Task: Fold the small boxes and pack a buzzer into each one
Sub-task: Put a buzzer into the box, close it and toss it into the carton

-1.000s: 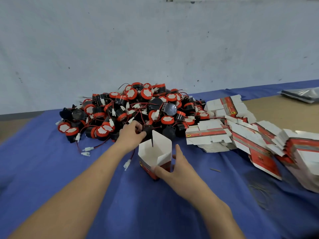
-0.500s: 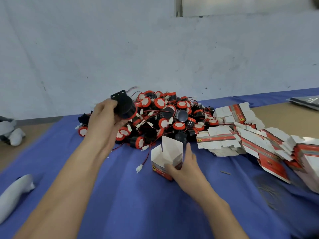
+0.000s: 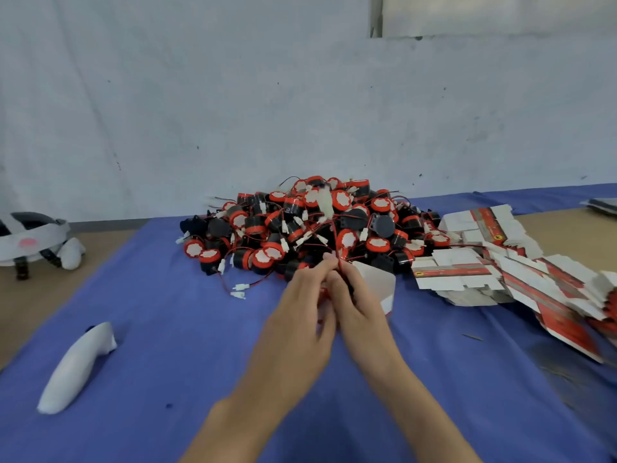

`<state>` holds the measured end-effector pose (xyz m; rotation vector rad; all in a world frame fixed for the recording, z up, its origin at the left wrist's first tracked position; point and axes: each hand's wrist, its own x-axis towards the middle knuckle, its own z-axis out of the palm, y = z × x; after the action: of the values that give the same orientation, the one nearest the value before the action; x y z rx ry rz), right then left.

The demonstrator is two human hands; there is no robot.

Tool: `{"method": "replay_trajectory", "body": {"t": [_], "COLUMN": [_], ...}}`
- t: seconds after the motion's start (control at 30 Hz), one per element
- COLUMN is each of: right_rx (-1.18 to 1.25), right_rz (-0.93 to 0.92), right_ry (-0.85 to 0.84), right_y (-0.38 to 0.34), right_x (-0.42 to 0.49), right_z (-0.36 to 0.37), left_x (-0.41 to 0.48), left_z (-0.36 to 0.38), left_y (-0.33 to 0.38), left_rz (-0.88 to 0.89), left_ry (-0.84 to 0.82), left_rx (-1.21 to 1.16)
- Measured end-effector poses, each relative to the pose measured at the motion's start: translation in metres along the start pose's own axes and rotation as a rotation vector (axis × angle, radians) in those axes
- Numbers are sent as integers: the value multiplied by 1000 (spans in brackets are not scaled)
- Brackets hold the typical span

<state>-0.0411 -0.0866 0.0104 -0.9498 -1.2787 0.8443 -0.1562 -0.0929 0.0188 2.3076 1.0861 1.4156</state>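
Observation:
A heap of black-and-red buzzers (image 3: 310,228) with red wires and white plugs lies on the blue cloth (image 3: 167,329). In front of it stands a small white-and-red box (image 3: 379,284), top flaps open. My left hand (image 3: 300,315) and my right hand (image 3: 357,305) meet just left of the box. Between them they hold a buzzer, mostly hidden by the fingers. Its red wire (image 3: 335,242) rises from my right fingertips, which pinch it, to a white plug blurred above the heap. Flat unfolded boxes (image 3: 467,272) are stacked to the right.
A white controller (image 3: 75,365) lies on the cloth at the left. A white headset (image 3: 30,242) sits on the brown table at the far left. More flat boxes (image 3: 567,309) fan out toward the right edge. A white wall stands behind the table.
My left hand has brought the lifted buzzer down from above the heap to the box. My right hand has left the box side and joined it, pinching the wire.

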Motion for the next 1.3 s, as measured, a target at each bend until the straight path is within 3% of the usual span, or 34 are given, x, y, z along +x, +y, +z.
{"method": "replay_trajectory", "body": {"t": [0.13,0.23,0.33,0.4,0.5,0.6,0.7,0.77,0.9,1.0,1.1,1.3], "right_rx": [-74,-122,-425,-596,-663,-467,-157,40,421,497,490,289], "right_rz": [-19,7,-34,-43,20,132,163,144,241,271,289,67], "right_ry": [-41,-196,-324,-357,-356,-368,-329,-172,303,420,440,268], "right_y": [3,8,13,14,15,6,-5,-13,-24,-20,-14,-9], "right_x": [3,-3,-7,-10,-14,-15,-13,-8,6,0,-10,-25], "right_z": [-5,-8,-12,-14,-15,-17,-17,-16,-18,-17,-8,16], "left_x": [-3,-8,-13,-10,-2,6,8,3,-14,-27,-34,-17], "left_z": [-14,-19,-20,-25,-38,-52,-55,-50,-22,7,24,24], "left_y": [2,7,9,10,-4,-30,-45,-41,-12,13,31,31], "left_rz": [11,138,259,194,21,-146,-374,-417,-324,-304,-409,-685], "left_ry": [69,157,281,260,296,354,368,309,45,-39,-9,141], "left_rx": [-73,36,63,-35,-38,-46,-217,-311,-293,-326,-499,-765]}}
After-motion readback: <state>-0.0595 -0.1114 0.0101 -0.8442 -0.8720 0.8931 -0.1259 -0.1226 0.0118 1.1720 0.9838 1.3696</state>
